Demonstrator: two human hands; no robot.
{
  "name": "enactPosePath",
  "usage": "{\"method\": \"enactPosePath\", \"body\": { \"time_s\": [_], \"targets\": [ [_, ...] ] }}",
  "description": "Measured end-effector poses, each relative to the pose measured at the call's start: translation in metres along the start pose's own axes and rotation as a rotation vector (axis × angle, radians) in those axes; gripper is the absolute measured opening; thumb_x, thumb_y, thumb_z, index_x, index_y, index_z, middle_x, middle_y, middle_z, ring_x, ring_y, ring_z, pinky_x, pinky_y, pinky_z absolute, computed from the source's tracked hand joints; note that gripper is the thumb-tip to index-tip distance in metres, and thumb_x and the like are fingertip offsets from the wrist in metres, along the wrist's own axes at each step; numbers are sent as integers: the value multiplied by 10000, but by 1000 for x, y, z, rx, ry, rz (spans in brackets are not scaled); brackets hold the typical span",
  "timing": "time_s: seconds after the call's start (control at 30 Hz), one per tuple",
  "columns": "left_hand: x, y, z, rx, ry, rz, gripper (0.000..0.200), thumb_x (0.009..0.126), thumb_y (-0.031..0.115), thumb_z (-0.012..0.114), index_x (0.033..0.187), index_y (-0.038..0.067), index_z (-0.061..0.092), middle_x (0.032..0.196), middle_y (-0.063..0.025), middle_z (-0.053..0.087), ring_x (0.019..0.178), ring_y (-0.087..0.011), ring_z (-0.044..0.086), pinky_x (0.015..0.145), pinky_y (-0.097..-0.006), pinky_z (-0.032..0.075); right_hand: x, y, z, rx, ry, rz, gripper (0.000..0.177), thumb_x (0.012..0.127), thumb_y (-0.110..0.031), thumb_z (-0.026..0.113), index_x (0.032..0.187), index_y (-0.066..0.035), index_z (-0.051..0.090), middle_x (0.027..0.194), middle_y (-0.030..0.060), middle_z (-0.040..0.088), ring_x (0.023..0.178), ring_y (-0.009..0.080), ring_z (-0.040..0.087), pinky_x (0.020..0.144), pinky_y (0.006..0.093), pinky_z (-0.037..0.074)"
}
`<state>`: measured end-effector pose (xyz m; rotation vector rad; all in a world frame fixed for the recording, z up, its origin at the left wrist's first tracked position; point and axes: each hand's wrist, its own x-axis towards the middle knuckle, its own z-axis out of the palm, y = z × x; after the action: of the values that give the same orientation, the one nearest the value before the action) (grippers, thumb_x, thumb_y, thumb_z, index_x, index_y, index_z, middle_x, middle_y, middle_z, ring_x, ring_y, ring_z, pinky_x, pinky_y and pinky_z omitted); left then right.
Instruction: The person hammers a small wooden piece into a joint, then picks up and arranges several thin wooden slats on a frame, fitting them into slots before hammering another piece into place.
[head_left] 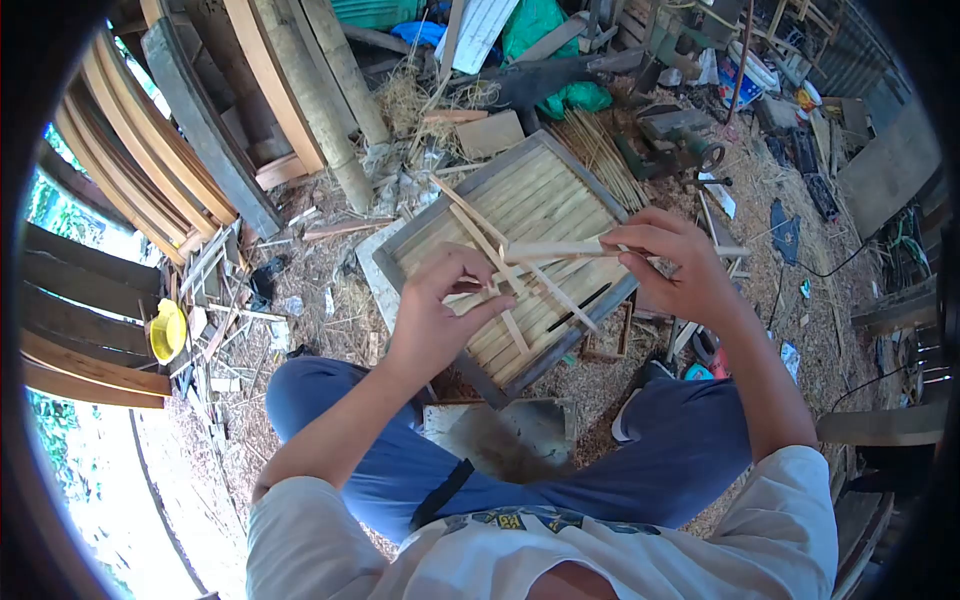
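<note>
A long pale wooden strip [560, 249] is pinched by the right hand [672, 262] between thumb and fingers; by this, it seems, its direction can be controlled finely, while the part toward the other hand is left uncovered. By the left hand [445, 300], crossed thin strips [483, 232] are grasped close to their meeting place, with the thumb laid low and the fingers bent over. This grip is probably chosen so that the crossing is kept from sliding apart. Which strip is pressed most firmly cannot be told, as the contact is partly hidden by the fingers.

All these strips are located above a slatted wooden panel [540, 372] with a dark frame, which is placed on the ground in front of the bent knees, perhaps so that both hands can be used near the body and small pieces can be received by a flat surface. On its slats a slender black object [580, 307] is laid, within easy reach; its kind cannot be told. Beyond the far corner, a bundle of thin sticks [597, 150] is laid roughly parallel, apparently for being kept together.
</note>
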<state>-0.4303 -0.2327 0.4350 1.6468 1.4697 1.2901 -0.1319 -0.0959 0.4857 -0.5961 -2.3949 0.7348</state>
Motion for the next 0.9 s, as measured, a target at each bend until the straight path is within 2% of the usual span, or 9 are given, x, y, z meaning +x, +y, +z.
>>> {"method": "enactPosePath", "body": {
  "time_s": [0.03, 0.07, 0.27, 0.5, 0.6, 0.7, 0.8, 0.9],
  "targets": [
    [-2, -2, 6, 6, -13, 14, 338, 863, 7, 912, 1035, 56, 625, 1047, 1, 633, 994, -93, 671, 911, -288, 627, -3, -1, -1, 13, -34, 31, 263, 965, 22, 718, 1199, -78, 782, 1080, 106, 714, 978, 315, 722, 821, 410, 561],
    [-9, 1, 9, -62, -40, -107, 339, 848, 10, 922, 1024, 53, 636, 1025, -5, 652, 983, -96, 681, 922, -294, 630, -5, 0, -2, -1, -44, 7, 268, 951, 26, 724, 1189, -81, 785, 1073, 102, 711, 977, 315, 717, 819, 411, 560],
    [-29, 0, 19, -49, -79, -125, 298, 842, -30, 900, 1011, 37, 663, 1005, -33, 689, 925, -114, 701, 892, -290, 629, -25, 7, 1, 10, -164, -8, 326, 890, 74, 742, 1172, -83, 791, 1106, 92, 688, 1003, 279, 684, 842, 411, 542],
    [-36, 8, 25, 85, -163, 68, 284, 812, -5, 921, 962, 21, 682, 1014, -73, 708, 905, -168, 728, 814, -302, 604, -21, 13, 10, -4, -150, -25, 284, 897, 50, 718, 1129, -102, 777, 1045, 83, 685, 1020, 315, 665, 896, 455, 504],
    [-37, 5, 28, -21, -168, 12, 273, 822, 16, 921, 981, 22, 699, 1024, -74, 709, 929, -165, 731, 833, -302, 610, -17, 19, 10, -3, -148, -4, 267, 902, 48, 713, 1118, -97, 772, 1061, 87, 692, 1041, 324, 669, 914, 456, 511],
    [-33, -2, 24, -50, -143, 27, 236, 895, 17, 874, 1061, 18, 707, 1044, -76, 712, 958, -156, 734, 841, -299, 620, -15, 28, 13, -3, -113, 21, 249, 909, 46, 706, 1107, -91, 769, 1075, 89, 700, 1057, 332, 671, 929, 460, 518],
    [-33, -11, 26, -167, -40, -104, 277, 991, 3, 778, 1239, 34, 659, 1076, -69, 698, 964, -159, 734, 847, -313, 638, -14, 30, 10, -19, -91, 57, 242, 915, 46, 699, 1103, -89, 769, 1080, 92, 705, 1059, 335, 671, 924, 461, 525],
    [-22, -6, 25, -617, 197, -324, 347, 1052, -14, 685, 1370, 65, 571, 1096, -56, 677, 931, -163, 727, 826, -335, 648, -14, 29, 9, -22, -74, 82, 241, 921, 48, 693, 1105, -88, 768, 1078, 96, 705, 1050, 333, 673, 910, 453, 530]
  ]
}}
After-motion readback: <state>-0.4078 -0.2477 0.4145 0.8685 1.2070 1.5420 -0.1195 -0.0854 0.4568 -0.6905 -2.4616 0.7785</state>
